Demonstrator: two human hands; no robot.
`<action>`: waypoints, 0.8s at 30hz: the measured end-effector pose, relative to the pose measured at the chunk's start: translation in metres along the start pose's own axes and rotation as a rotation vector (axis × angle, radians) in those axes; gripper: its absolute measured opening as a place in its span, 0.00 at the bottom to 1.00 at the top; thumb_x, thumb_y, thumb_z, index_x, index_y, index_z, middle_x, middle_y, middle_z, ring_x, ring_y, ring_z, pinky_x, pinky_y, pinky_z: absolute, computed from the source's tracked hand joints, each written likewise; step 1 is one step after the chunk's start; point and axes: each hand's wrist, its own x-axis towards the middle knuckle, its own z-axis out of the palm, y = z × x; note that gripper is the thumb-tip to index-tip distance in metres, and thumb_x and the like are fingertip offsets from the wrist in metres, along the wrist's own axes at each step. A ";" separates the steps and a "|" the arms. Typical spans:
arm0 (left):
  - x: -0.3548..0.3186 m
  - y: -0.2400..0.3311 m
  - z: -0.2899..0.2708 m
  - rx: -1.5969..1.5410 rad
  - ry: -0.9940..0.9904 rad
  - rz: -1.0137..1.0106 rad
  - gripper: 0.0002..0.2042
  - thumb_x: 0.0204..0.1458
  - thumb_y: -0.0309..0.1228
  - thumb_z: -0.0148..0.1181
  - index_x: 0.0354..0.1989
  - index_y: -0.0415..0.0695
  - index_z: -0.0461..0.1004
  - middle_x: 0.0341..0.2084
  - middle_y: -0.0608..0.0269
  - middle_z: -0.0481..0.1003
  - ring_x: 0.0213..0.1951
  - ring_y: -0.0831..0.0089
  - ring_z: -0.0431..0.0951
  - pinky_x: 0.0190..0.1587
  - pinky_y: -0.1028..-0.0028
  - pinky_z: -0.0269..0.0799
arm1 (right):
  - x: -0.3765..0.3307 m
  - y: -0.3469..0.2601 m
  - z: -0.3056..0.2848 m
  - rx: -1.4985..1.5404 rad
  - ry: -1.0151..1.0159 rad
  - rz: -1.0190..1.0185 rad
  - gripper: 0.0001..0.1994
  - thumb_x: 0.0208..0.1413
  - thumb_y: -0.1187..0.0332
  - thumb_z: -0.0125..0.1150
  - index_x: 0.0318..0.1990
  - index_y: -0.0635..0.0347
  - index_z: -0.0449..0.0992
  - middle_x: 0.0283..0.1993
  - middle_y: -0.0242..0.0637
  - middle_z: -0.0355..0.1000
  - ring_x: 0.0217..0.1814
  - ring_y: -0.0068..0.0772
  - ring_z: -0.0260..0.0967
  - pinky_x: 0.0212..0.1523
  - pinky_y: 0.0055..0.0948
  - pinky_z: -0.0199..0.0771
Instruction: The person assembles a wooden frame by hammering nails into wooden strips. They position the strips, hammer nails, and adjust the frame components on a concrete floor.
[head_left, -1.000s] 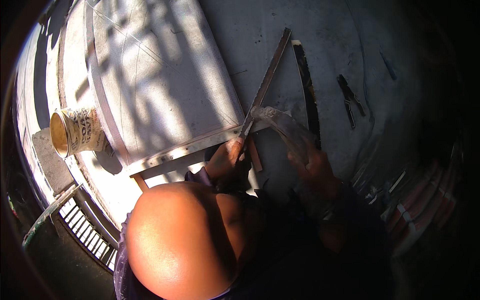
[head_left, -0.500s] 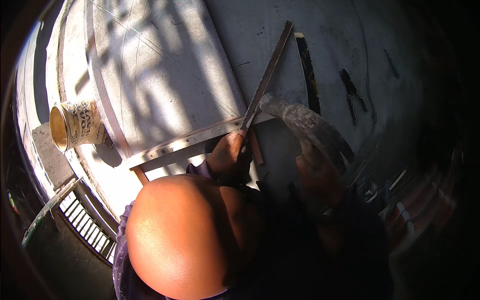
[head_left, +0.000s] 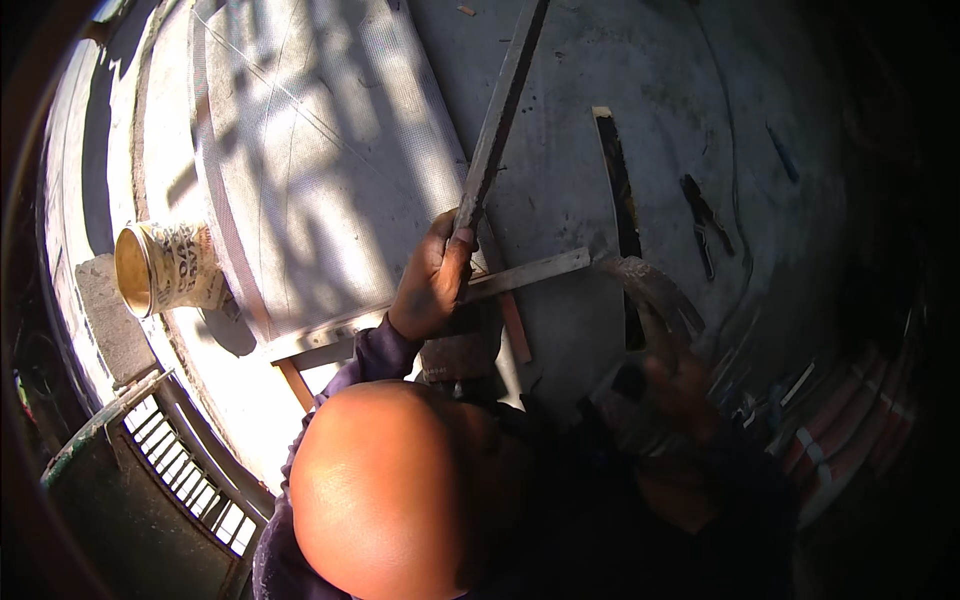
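My left hand (head_left: 437, 270) is closed around the lower part of a long, thin strip (head_left: 500, 110), seemingly wood, which slants up past the top edge of the picture. Below that hand runs a pale wooden batten (head_left: 545, 268), along the near edge of a sheet of mesh (head_left: 345, 215); the batten sticks out to the right. In shade on the right, my right hand (head_left: 680, 380) grips a worn hammer (head_left: 655, 285) with a curved claw. The hammer's head is just right of the batten's end. Part of its handle is hidden in the dark.
Pliers (head_left: 705, 225) and a dark narrow strip (head_left: 622, 190) lie on the grey floor at right. A printed bucket (head_left: 185, 265) lies tipped at left, by a concrete block (head_left: 108, 310). A barred metal piece (head_left: 190, 475) is lower left. A large rounded form (head_left: 375, 490) blocks the lower middle.
My left hand has lifted the strip away from the batten, up and slightly left. My right hand and the hammer have shifted lower. The whole view has moved a little.
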 end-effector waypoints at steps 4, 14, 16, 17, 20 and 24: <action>0.018 0.016 0.025 0.007 0.139 0.028 0.13 0.65 0.30 0.53 0.54 0.37 0.67 0.42 0.47 0.74 0.41 0.59 0.78 0.47 0.64 0.72 | 0.016 0.016 0.003 -0.103 -0.023 0.107 0.28 0.61 0.53 0.62 0.60 0.66 0.71 0.38 0.55 0.78 0.43 0.51 0.80 0.45 0.42 0.76; 0.009 0.037 0.039 0.360 0.242 0.308 0.16 0.67 0.26 0.47 0.58 0.31 0.57 0.44 0.40 0.72 0.45 0.53 0.76 0.51 0.59 0.69 | -0.005 0.084 -0.003 -0.602 -0.690 -0.275 0.32 0.63 0.50 0.59 0.72 0.45 0.62 0.46 0.52 0.77 0.47 0.52 0.78 0.45 0.45 0.77; 0.015 0.033 0.039 0.362 0.262 0.281 0.17 0.66 0.26 0.48 0.59 0.30 0.57 0.45 0.39 0.72 0.46 0.51 0.76 0.51 0.58 0.70 | -0.003 0.086 0.004 -0.563 -0.899 -0.185 0.31 0.64 0.50 0.57 0.73 0.40 0.60 0.47 0.51 0.77 0.47 0.50 0.78 0.44 0.46 0.76; 0.017 0.031 0.041 0.360 0.258 0.259 0.17 0.66 0.26 0.48 0.59 0.30 0.57 0.44 0.38 0.72 0.46 0.51 0.76 0.51 0.58 0.70 | 0.000 0.085 0.009 -0.418 -0.932 -0.120 0.30 0.64 0.50 0.56 0.73 0.38 0.60 0.46 0.50 0.77 0.46 0.50 0.78 0.44 0.47 0.76; 0.017 0.025 0.049 0.323 0.261 0.236 0.19 0.66 0.26 0.49 0.60 0.28 0.57 0.41 0.39 0.74 0.42 0.50 0.78 0.49 0.59 0.72 | 0.005 0.073 0.025 -0.685 -1.031 -0.064 0.25 0.64 0.52 0.56 0.67 0.43 0.66 0.42 0.48 0.78 0.43 0.49 0.78 0.43 0.47 0.75; 0.009 0.026 0.049 0.308 0.201 0.093 0.19 0.65 0.26 0.50 0.60 0.26 0.56 0.42 0.39 0.73 0.44 0.49 0.77 0.51 0.59 0.71 | 0.018 0.032 0.033 -0.988 -0.721 -0.324 0.17 0.62 0.54 0.60 0.49 0.56 0.76 0.33 0.45 0.78 0.37 0.52 0.78 0.40 0.46 0.76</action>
